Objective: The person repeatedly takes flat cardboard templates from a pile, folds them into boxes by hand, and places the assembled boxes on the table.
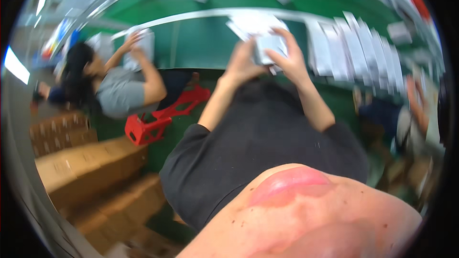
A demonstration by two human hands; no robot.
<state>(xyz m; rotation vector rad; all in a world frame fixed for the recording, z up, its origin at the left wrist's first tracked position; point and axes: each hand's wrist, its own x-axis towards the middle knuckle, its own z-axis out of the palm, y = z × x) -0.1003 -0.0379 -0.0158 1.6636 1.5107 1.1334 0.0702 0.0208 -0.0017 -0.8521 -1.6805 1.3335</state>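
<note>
Both of my hands are at the near edge of the green work table [201, 43]. Between them is a small pale rectangular packet [271, 48], blurred, so I cannot tell whether it is a folded sheet stack or a thin box. My right hand [290, 59] grips its right side, thumb across the front and fingers over the far edge. The left hand [243, 61] closes around its left side, fingers smeared by motion. Just beyond them, loose white sheets [256, 22] lie fanned out, partly hidden by the packet and my fingers.
Along the table to my right stand several leaning stacks of white paper [354, 48]. At left, a person in a grey shirt [122, 93] handles white sheets beside a red stool [148, 126]. Brown cartons [91, 160] line the floor at left. Another person's hand [419, 107] shows far right.
</note>
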